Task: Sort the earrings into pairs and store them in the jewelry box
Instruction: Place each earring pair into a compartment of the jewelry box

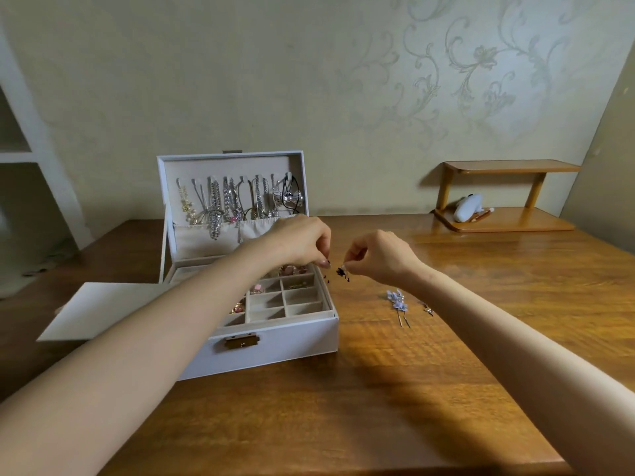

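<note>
A white jewelry box (275, 341) stands open on the wooden table (395, 389), its tray split into several small compartments. My right hand (378, 257) pinches a small dark beaded earring (342, 272) just right of the box's rim. My left hand (302, 240) hovers over the box's back right corner, fingers curled, pinching a tiny dark dangling earring (326, 275). A pair of lilac flower earrings (398, 302) lies on the table to the right, with a small silver earring (427, 309) beside it.
Necklaces and bracelets hang on hooks in the box's raised lid (233, 197). A white flat panel (99, 310) sticks out left of the box. A small wooden shelf (505, 197) with a white object stands at the back right. A wall runs behind the table.
</note>
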{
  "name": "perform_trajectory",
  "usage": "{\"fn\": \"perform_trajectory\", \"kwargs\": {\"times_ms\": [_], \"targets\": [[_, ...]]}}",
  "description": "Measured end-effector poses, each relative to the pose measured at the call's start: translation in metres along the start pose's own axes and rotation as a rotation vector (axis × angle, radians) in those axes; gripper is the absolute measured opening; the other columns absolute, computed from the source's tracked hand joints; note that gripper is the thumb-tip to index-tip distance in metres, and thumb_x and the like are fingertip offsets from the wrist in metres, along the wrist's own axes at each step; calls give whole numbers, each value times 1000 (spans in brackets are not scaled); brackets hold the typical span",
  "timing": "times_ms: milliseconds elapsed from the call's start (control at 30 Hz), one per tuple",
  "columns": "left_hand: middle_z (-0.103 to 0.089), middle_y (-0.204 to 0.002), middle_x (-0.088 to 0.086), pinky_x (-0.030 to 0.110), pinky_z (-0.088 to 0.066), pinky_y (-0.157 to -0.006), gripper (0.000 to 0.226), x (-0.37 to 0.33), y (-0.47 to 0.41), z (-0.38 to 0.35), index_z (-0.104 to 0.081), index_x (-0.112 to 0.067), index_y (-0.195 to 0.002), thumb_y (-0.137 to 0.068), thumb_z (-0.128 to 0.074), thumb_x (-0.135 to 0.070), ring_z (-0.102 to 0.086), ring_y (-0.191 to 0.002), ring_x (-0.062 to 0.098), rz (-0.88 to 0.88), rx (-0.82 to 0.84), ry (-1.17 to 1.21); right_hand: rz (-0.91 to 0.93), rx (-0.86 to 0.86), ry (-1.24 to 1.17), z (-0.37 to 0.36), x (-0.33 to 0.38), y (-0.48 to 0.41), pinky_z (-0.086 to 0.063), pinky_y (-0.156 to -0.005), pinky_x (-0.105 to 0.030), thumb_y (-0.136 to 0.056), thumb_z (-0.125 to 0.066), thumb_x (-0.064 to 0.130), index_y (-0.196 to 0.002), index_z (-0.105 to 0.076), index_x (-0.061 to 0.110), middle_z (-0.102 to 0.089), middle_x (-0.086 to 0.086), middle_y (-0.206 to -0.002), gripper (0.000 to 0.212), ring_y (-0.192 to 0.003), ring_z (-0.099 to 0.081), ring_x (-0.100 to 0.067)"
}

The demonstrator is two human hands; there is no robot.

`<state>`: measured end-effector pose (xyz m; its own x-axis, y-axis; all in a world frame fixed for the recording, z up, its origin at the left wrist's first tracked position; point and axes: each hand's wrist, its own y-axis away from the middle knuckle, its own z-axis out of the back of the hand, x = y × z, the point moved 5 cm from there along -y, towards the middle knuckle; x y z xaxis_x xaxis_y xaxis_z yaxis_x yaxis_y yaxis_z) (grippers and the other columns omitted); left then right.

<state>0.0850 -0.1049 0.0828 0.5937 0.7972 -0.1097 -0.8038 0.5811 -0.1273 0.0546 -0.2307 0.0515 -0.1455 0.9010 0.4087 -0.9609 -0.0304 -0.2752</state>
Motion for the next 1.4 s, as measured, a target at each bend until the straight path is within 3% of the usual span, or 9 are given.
{"fn": "perform_trajectory", "kwargs": {"times_ms": [167, 300, 467, 567, 733, 1267, 1400], "targets": [[-57, -85, -10, 28, -39, -72, 12, 14, 13, 14, -60, -27, -80, -79, -72, -29, -53, -85, 11, 11, -33, 2, 15, -35, -56, -3, 21, -2, -46, -67, -28, -76, -68, 24, -76, -70, 23, -68, 5, -76, 3, -75, -61, -16], [-59, -93, -4, 29, -42, -74, 11, 29, 24, 17, -61, -25, -83, -80, -71, -26, -53, -85, 13, 16, -9, 26, 61, -44, -127, -7, 40, -4, -46, -65, -29, -75, -67, 23, -75, -69, 19, -67, 2, -74, 4, -72, -59, -17], [-61, -88, -4, 23, -38, -62, 13, 42, 44, 9, -61, -23, -85, -79, -72, -28, -52, -73, 9, 54, 39, 75, 101, -15, -143, -18, 59, -4, -41, -62, -25, -75, -69, 25, -76, -69, 24, -63, 7, -70, 1, -69, -56, -11], [-65, -95, -2, 28, -42, -69, 12, 53, 52, -1, -61, -22, -86, -80, -71, -27, -57, -84, 14, 91, 63, 79, 119, -8, -154, -25, 68, -3, -44, -63, -25, -75, -68, 23, -75, -68, 24, -64, 8, -71, 1, -70, -58, -11], [-49, -72, -12, 27, -38, -66, 16, 69, 65, -8, -56, -23, -80, -80, -71, -29, -49, -75, 11, 126, 84, 71, 147, 9, -164, -32, 76, -3, -49, -66, -29, -76, -67, 21, -78, -70, 20, -68, 5, -74, 4, -71, -61, -13], [-62, -90, -5, 31, -48, -80, 21, 72, 69, -11, -71, -21, -96, -76, -74, -28, -56, -89, 15, 127, 272, 0, 196, 79, -181, -42, 86, -4, -48, -67, -25, -76, -69, 22, -73, -65, 25, -63, 11, -71, 6, -71, -59, -9], [-55, -81, -8, 29, -44, -70, 17, 74, 67, -6, -59, -24, -84, -76, -74, -29, -53, -83, 16, 157, 205, -3, 247, 120, -133, -46, 86, -5, -40, -60, -21, -77, -70, 23, -78, -68, 25, -57, 15, -68, 3, -63, -51, -2]]}}
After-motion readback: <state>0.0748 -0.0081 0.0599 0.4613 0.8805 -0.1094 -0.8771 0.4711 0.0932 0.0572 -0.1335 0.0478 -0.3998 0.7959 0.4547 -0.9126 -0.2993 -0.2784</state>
